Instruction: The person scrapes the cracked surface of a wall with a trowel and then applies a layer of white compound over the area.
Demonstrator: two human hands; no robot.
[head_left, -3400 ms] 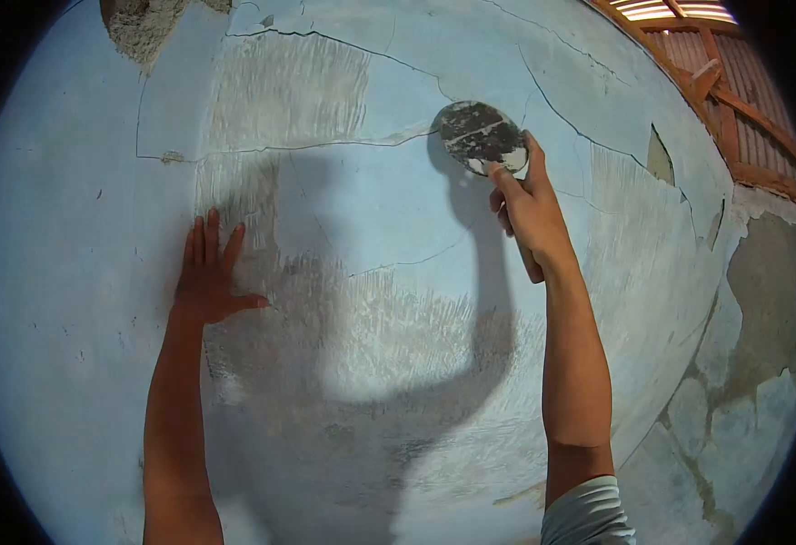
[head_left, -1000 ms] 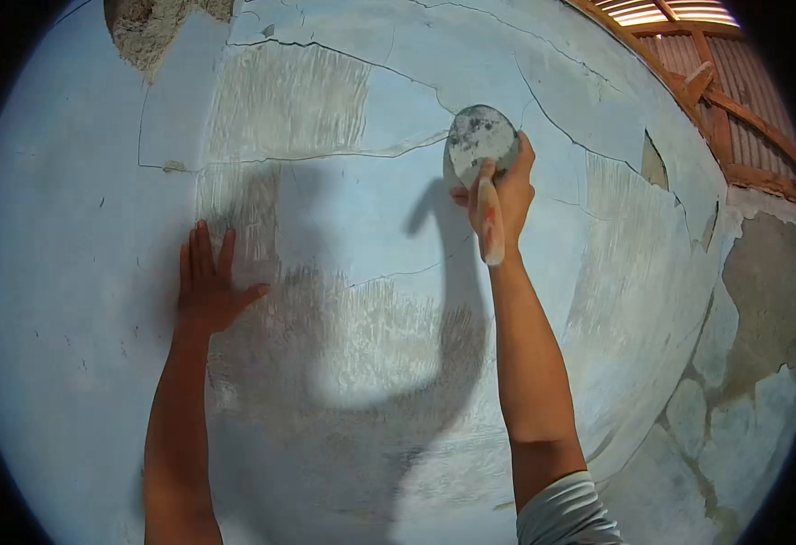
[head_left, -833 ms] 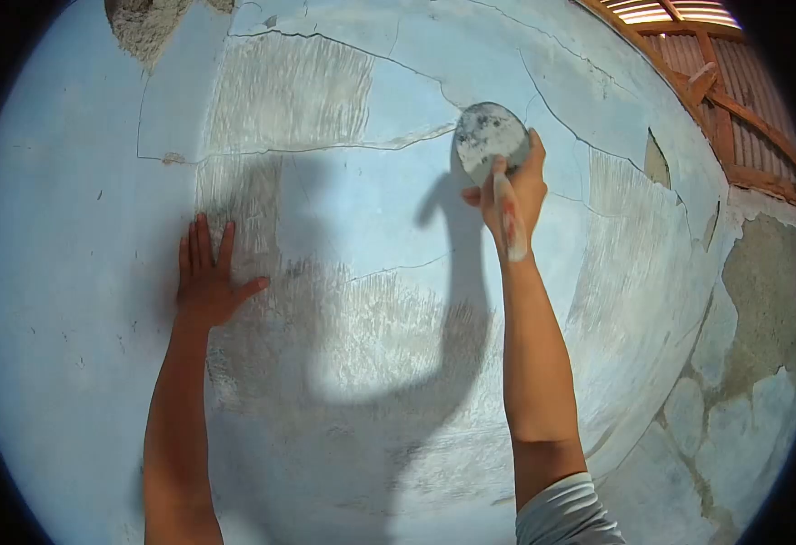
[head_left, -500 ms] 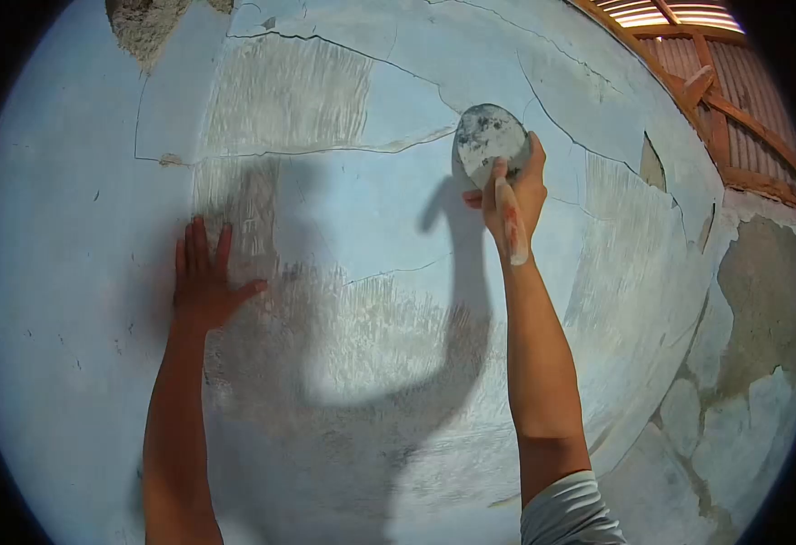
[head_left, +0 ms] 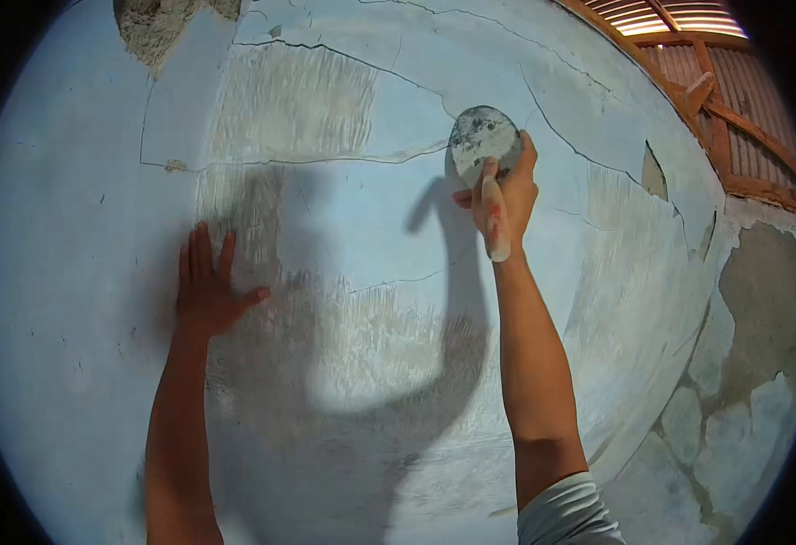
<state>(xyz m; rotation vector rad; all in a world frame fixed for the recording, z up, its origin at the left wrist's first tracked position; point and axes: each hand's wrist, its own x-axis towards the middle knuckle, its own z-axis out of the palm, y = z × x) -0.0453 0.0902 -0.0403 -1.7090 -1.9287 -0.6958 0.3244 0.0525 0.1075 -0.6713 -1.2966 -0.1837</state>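
Note:
My left hand lies on the pale blue wall at the left, fingers apart and holding nothing. To the right and higher up, my right hand is closed around a tool with a round, grey-stained head and a pale handle with red marks. The tool's head is at the wall beside a long crack; whether it touches the surface I cannot tell. Scratched grey patches show on the wall around both hands, and shadows of the arms fall across it.
Broken plaster exposes rough material at the upper left. More bare grey patches mark the wall at the right. Wooden beams and corrugated sheets are at the upper right.
My right hand and the tool have shifted slightly left along the wall. My left hand keeps its place on the wall, while the view has moved a little.

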